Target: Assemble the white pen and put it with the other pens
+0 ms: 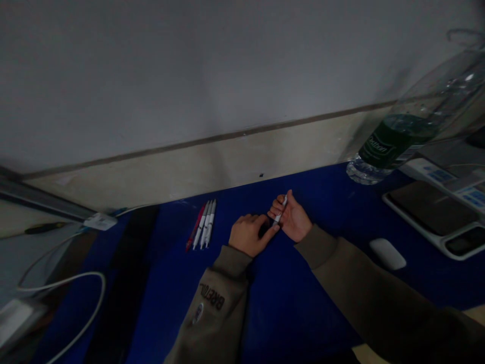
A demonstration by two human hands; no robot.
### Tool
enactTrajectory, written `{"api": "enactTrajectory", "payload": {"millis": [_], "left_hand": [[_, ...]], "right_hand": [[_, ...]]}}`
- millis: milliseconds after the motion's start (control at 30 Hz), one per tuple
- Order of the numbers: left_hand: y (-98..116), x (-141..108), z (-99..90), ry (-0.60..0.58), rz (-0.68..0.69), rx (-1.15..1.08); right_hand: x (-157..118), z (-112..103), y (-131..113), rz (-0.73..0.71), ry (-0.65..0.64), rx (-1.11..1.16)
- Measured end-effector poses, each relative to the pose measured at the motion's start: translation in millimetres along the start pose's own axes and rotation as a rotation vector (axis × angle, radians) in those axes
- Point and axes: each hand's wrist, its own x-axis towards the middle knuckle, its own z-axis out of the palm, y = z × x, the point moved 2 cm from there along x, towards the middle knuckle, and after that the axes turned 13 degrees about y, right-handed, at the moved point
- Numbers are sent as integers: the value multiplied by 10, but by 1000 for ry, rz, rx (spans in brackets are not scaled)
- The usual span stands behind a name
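A white pen (278,218) is held at a slant above the blue tabletop. My right hand (297,221), palm turned up, has its fingers curled around the pen. The thumb and forefinger of my left hand (248,236) close on the pen's lower end, partly hiding it. To the left of my hands, several white pens (205,225) lie side by side on the table, tips toward the wall. A red pen (195,226) lies at the left edge of that row.
A large bottle with a green label (394,139) stands at the back right. Beside it are a scale (432,207) and a white mouse (387,254). A white cable (102,288) loops over the left side of the blue table (170,288). A wall (227,162) rises behind.
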Motion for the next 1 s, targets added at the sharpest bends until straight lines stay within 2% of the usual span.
{"api": "enactTrajectory", "payload": {"millis": [367, 767, 1000], "left_hand": [[-18, 6, 48, -11, 7, 59], [-96, -4, 138, 6, -116, 190], [-9, 5, 25, -3, 9, 43]], "right_hand": [[16, -15, 18, -24, -32, -30], [1, -21, 16, -49, -14, -128], [-4, 1, 27, -46, -6, -108]]}}
